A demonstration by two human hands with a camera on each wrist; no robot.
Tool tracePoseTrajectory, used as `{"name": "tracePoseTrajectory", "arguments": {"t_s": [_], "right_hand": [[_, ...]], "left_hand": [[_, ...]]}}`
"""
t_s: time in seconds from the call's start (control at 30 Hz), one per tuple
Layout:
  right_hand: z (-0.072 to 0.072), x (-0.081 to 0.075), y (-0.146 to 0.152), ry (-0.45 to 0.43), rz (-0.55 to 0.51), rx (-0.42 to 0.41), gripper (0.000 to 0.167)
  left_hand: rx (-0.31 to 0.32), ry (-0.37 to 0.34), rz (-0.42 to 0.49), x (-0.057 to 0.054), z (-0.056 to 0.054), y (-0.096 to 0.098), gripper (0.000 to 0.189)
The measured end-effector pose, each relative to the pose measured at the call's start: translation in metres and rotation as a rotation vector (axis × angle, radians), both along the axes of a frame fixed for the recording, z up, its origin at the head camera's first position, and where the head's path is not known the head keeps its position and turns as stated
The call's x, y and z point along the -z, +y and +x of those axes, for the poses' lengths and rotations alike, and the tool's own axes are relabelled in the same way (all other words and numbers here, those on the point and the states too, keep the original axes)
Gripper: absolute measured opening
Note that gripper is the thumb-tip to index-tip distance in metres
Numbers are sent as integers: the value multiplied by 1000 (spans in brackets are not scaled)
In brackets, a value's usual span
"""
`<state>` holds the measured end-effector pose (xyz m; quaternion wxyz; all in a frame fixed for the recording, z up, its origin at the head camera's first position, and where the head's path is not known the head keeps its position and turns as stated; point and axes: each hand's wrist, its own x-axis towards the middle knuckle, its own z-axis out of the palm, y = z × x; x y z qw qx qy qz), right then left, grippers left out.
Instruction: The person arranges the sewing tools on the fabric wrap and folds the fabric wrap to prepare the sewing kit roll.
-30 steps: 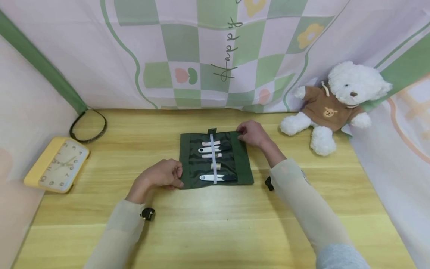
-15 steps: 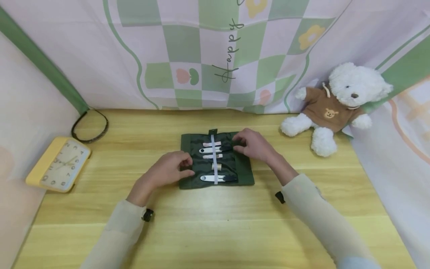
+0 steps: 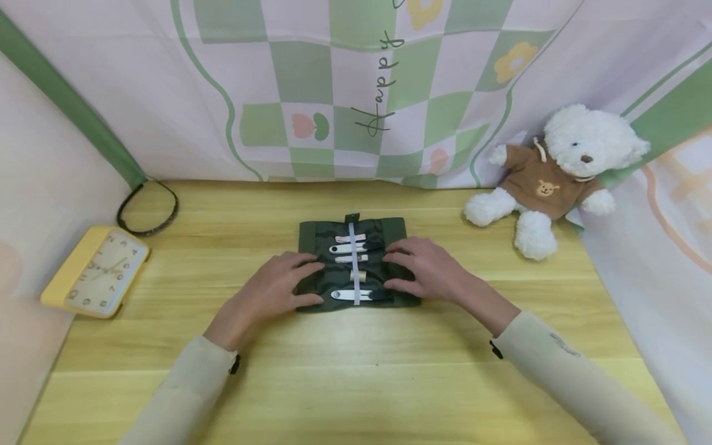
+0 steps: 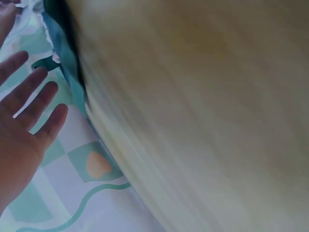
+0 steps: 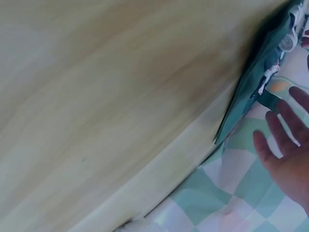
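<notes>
A dark green fabric case [image 3: 395, 229] lies unfolded on the table. Under its white elastic strap [image 3: 352, 230] sit several slim items, among them a white tool with a dark end [image 3: 346, 295] and a pale pinkish one [image 3: 342, 238]; their exact kinds are too small to tell. My left hand [image 3: 272, 287] is over the case's left edge, fingers spread. Over the right flap is my right hand [image 3: 428, 269], its fingers likewise extended. Both wrist views show the left palm [image 4: 17, 140] and the right palm [image 5: 294, 169] apart from the case, holding nothing.
On the left stand a yellow clock [image 3: 100, 272] and, behind it, a black loop resembling a headband [image 3: 148, 232]. A white teddy bear [image 3: 547, 179] in a brown top sits at the back right. Printed cloth [image 3: 300, 80] hangs behind the wooden table [image 3: 356, 383].
Both hands have let go of the case's edges and their fingers have spread out. The right hand has moved nearer the front. The case stays in place.
</notes>
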<state>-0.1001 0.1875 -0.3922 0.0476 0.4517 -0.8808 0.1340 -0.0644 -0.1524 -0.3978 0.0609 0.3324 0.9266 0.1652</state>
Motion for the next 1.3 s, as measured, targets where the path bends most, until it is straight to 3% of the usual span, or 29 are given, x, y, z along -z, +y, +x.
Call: {"name": "tracePoseTrajectory", "arguments": {"t_s": [0.17,0.33,0.47,0.6,0.93,1.13,1.3], "right_hand": [[9,4,8,-56,37,-63,54],[14,8,13,-211,81,-44,60],[15,9,14,-315,122,-21,57],[15,11,14,-363,134,-20,49],[11,16,15,-467,41,-86,23],[4,16,17,-549,-21,-105,19],[0,14,15,-569,-11,-61,18]], "left_hand": [[15,-67,-13,4,5,-4,70],[24,-158,30,9,6,-4,66],[37,-194,50,13,4,-4,59],[54,-211,53,16,3,-6,53],[115,-258,131,16,1,-5,4],[90,-338,203,12,-3,-7,8],[66,-370,262,12,-4,-7,8]]}}
